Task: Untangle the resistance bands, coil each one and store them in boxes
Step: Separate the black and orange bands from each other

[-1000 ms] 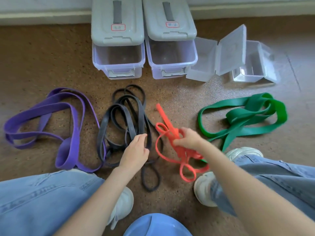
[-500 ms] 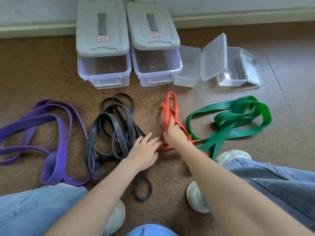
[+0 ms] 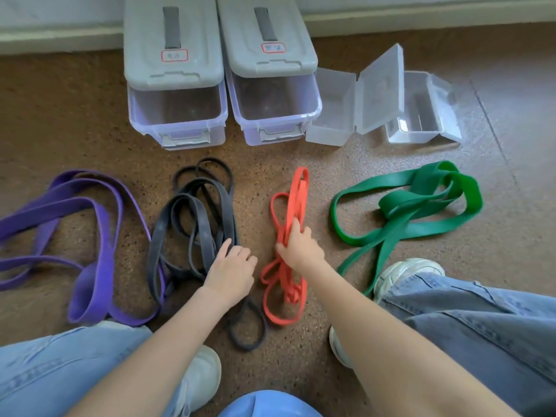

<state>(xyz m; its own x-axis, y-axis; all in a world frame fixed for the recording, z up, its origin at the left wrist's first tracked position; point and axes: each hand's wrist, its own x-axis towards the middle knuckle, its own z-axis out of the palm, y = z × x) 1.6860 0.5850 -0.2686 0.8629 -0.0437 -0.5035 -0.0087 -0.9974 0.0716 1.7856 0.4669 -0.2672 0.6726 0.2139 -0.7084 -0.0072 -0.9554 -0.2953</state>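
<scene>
**Your right hand holds the red band on the floor**

Your right hand (image 3: 302,246) grasps the red band (image 3: 284,296) in the middle of its length, with the fingers curled around several strands. The band lies stretched on the brown floor (image 3: 75,121), one end toward the boxes and the other end toward your feet. Your left hand (image 3: 233,269) rests on the black band (image 3: 192,218), just beside the red one; its fingers are loosely bent, and I cannot tell if they pinch a strand. The purple band (image 3: 99,236) lies toward the left edge of the floor, and the green band (image 3: 415,206) toward the right edge, both in loose loops. Near the far edge, by the wall, stand two boxes with grey lids (image 3: 174,40). To their right are two small clear boxes (image 3: 331,115) with the lids open.
</scene>
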